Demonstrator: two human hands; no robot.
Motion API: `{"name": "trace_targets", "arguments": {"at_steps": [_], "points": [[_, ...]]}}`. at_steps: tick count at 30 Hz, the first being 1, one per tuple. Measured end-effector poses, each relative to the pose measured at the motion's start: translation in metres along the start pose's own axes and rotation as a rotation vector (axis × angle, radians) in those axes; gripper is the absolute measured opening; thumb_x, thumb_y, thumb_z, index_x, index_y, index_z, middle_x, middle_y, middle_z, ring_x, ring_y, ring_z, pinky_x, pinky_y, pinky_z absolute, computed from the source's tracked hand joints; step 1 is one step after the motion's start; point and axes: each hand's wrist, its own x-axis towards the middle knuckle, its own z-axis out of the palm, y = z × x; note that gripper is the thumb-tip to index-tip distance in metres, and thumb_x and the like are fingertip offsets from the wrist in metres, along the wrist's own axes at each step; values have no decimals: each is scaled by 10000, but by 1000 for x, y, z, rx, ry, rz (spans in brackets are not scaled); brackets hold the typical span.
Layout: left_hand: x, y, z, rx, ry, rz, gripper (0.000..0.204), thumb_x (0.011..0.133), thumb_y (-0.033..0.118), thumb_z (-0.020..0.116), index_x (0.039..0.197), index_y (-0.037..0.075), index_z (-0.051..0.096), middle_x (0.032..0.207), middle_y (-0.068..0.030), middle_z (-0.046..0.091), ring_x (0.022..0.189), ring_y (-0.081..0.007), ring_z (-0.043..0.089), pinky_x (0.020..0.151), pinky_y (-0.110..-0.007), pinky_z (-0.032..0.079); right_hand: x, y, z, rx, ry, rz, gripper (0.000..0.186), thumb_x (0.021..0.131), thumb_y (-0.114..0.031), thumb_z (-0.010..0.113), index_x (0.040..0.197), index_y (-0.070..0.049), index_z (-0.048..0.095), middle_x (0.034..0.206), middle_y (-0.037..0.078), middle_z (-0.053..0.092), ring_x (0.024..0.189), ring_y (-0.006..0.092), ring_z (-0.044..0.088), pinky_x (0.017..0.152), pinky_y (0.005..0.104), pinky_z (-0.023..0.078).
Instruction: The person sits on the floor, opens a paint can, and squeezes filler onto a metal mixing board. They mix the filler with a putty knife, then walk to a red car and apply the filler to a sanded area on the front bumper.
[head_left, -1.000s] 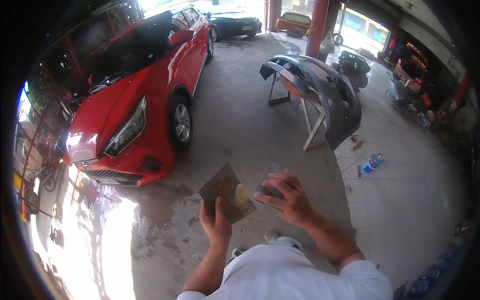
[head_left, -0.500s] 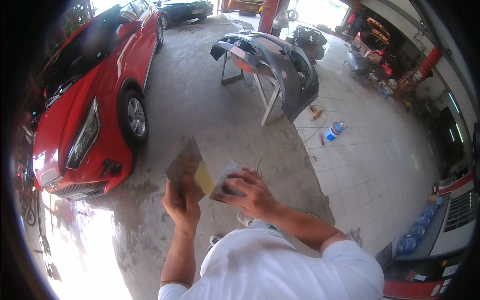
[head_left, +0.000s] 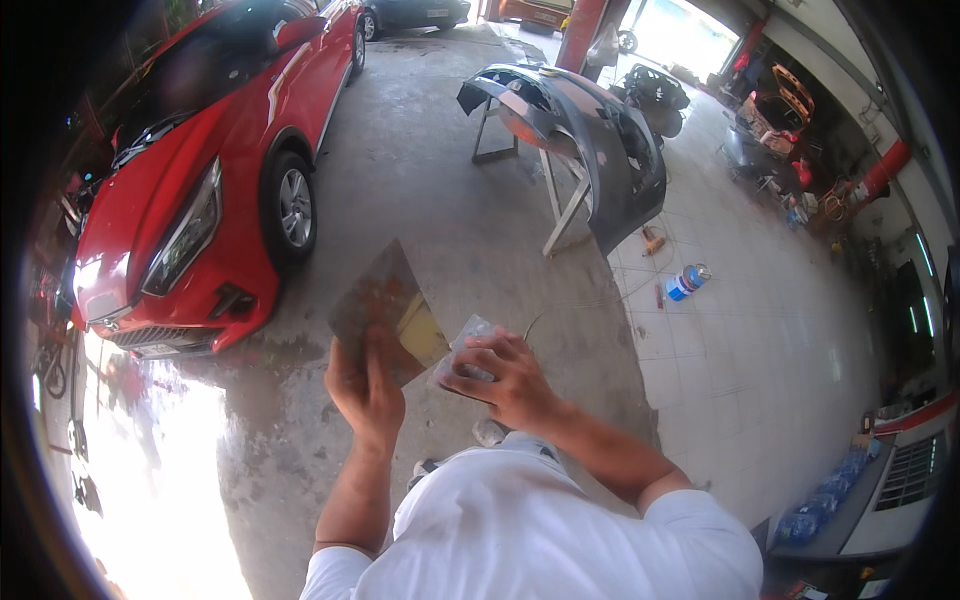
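Observation:
My left hand (head_left: 366,390) grips a flat brownish mixing board (head_left: 375,300) by its lower edge, tilted up in front of me. A patch of yellowish putty (head_left: 422,334) lies on the board's right part. My right hand (head_left: 503,378) is closed on a small light-coloured spreader (head_left: 462,340), whose edge touches the putty. Both hands are close together above the concrete floor.
A red car (head_left: 190,190) stands at the left. A grey car bumper (head_left: 590,140) rests on a metal stand ahead. A blue can (head_left: 686,283) and small tools lie on the tiled floor at the right. Blue water bottles (head_left: 825,500) sit at the lower right.
My hands stay together on the board and spreader. The view has shifted, with the red car nearer again and the bumper stand now further right and up.

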Motion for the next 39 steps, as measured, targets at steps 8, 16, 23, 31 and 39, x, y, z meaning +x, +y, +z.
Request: {"name": "trace_targets", "arguments": {"at_steps": [8,16,23,31,39], "points": [[-7,-23,2,-626,196,-855,304,1050,121,602,1319,10,512,1171,-84,660,1065,-207,666,945,-358,552,13,-2,3,359,60,123,727,730,156,690,1356,-205,617,1355,90,529,1287,352,530,1053,491,492],[-49,-37,12,-448,232,-472,304,1073,171,602,1316,-13,594,1261,-90,681,1124,-172,618,1003,-326,473,-5,-14,-7,856,135,242,758,721,206,591,1411,-71,448,1364,225,473,1276,420,521,1046,482,488],[-42,-35,0,-222,75,-458,260,1070,148,596,1267,-19,627,1157,-94,719,1050,-132,626,952,-298,494,-39,34,0,23,-263,258,651,717,134,657,1313,-125,628,1302,100,579,1253,340,565,1042,495,483],[-44,-14,2,127,8,-137,190,1055,54,588,1212,-36,645,992,-31,718,908,-73,580,827,-231,479,-3,-8,-4,45,-160,2,568,731,71,656,1213,-215,749,1228,-2,648,1160,264,609,1005,454,470],[-23,-6,-3,-423,244,-489,219,1073,113,573,1258,-3,593,1127,-63,698,983,-147,666,923,-284,523,8,-26,-11,508,118,-70,642,721,112,714,1257,-242,706,1281,74,571,1236,295,575,1072,549,466]]}}
